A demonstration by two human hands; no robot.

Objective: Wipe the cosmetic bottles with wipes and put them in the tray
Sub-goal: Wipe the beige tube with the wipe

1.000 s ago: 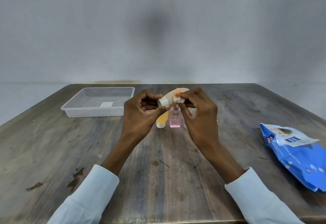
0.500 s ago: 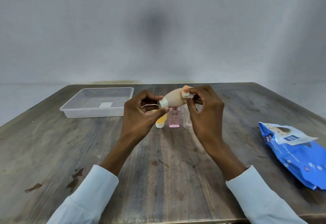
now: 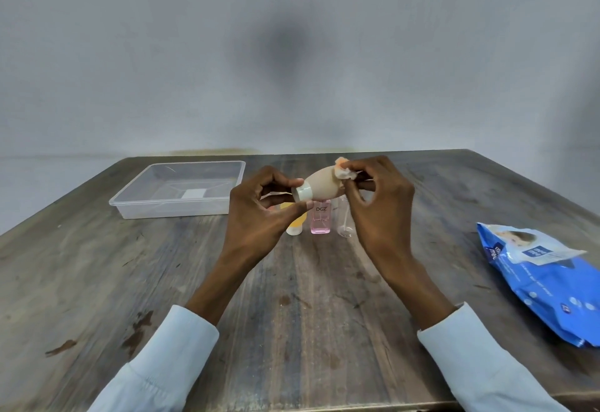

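While the left hand [image 3: 259, 213] pinches a beige tube's white cap [image 3: 319, 186], the right hand [image 3: 376, 204] presses a crumpled white wipe [image 3: 343, 172] at its 2 o'clock end; clear plastic tray [image 3: 177, 208] at 10 o'clock.

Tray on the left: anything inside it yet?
No bottles. The clear tray shows only a white label patch at its base. The beige bottle is in hand; the pink bottle stands on the table.

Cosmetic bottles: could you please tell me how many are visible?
4. A beige bottle is held in both hands above the table; a yellow bottle, a pink bottle and a clear bottle stand behind them. Others may be hidden behind the hands.
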